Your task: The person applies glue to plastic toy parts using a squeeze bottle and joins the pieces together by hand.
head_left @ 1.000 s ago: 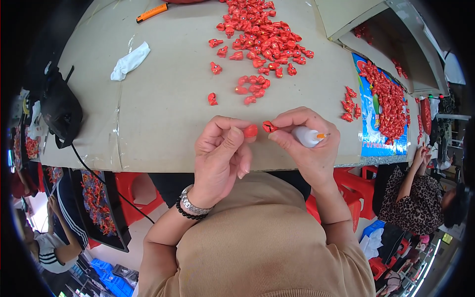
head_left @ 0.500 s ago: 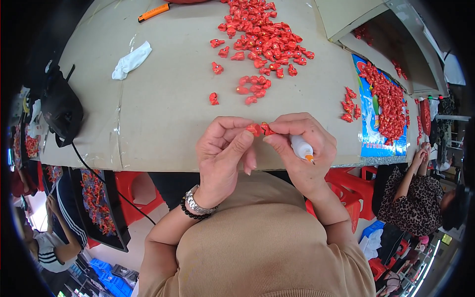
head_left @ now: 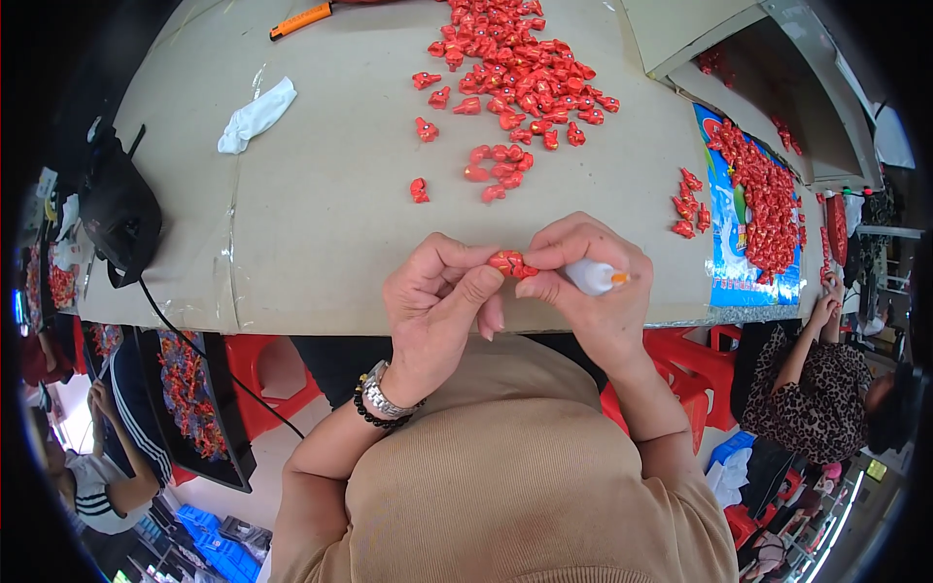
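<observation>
Between my two hands, over the near edge of the table, is a small red plastic figure piece (head_left: 509, 262) with gold and black marks. My left hand (head_left: 437, 301) pinches its left end between thumb and forefinger. The thumb and forefinger of my right hand (head_left: 595, 282) grip its right end. Tucked in the right palm is a white glue bottle (head_left: 589, 276) with an orange tip, pointing right. Just beyond my hands lies a small group of rounded red pieces (head_left: 501, 170). One red piece (head_left: 419, 190) lies apart to their left.
A large heap of red pieces (head_left: 525, 78) spreads at the far middle. More red pieces (head_left: 768, 214) cover a blue sheet (head_left: 719, 262) on the right. A white cloth (head_left: 258, 117), an orange-handled cutter (head_left: 301, 20) and a black bag (head_left: 121, 209) are leftward. A co-worker (head_left: 812, 379) sits at right.
The two red parts, separate at their facing ends before, now meet as one piece between my fingers. My right hand has shifted slightly left and up, and the bottle has turned more level.
</observation>
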Demonstrator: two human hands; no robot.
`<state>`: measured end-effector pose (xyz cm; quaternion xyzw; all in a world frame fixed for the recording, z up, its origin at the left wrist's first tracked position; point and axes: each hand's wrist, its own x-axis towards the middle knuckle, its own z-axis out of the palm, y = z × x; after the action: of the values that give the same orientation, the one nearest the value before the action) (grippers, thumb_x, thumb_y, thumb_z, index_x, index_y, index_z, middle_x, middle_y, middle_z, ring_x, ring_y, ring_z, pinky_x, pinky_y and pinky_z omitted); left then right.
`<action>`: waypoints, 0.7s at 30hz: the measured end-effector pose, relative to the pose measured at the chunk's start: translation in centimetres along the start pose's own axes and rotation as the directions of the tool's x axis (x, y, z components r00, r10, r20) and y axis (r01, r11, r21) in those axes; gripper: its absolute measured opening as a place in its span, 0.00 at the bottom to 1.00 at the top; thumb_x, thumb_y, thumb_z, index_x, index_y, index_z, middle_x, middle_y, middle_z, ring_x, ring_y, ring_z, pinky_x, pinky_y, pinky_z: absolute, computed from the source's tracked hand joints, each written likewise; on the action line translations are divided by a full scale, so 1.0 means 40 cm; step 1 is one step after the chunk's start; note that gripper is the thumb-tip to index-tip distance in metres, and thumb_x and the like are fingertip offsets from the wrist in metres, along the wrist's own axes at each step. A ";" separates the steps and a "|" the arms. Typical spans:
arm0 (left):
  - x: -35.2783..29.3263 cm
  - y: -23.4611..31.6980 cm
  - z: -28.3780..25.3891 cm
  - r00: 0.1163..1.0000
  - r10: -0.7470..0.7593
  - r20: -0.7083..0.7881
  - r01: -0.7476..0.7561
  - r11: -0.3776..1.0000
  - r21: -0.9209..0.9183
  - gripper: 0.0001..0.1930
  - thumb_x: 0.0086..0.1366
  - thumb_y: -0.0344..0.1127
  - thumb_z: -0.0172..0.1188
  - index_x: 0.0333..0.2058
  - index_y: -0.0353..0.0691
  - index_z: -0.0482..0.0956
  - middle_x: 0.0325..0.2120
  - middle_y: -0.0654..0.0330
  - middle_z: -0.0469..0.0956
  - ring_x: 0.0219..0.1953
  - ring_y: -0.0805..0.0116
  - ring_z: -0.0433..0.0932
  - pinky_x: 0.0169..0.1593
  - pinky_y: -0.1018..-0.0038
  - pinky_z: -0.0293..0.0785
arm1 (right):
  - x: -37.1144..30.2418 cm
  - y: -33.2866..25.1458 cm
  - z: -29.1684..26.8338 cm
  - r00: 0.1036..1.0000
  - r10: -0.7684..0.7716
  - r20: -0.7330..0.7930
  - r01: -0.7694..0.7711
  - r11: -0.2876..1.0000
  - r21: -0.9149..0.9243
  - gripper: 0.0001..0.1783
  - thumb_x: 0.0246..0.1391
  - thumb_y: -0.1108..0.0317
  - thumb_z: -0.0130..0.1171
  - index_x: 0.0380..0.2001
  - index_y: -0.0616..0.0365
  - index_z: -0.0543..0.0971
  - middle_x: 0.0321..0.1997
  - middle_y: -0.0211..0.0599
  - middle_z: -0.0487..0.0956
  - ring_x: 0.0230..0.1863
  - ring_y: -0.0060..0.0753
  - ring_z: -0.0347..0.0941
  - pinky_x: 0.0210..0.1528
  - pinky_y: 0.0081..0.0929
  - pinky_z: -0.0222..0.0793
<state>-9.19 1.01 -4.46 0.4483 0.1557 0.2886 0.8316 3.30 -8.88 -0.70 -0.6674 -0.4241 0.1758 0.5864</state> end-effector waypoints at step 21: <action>-0.008 -0.022 -0.007 0.986 0.154 0.057 -0.164 0.899 0.407 0.02 0.60 0.18 0.53 0.32 0.29 0.73 0.24 0.56 0.77 0.18 0.78 0.74 0.18 0.83 0.70 | -0.029 0.080 -0.007 0.991 0.016 0.136 -0.037 0.987 0.153 0.11 0.38 0.77 0.70 0.24 0.65 0.76 0.29 0.41 0.78 0.28 0.26 0.73 0.30 0.23 0.69</action>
<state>-9.29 0.60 -5.33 0.6273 0.1658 0.3112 0.6944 4.01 -9.79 -3.92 -0.6118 -0.4387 0.2605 0.6045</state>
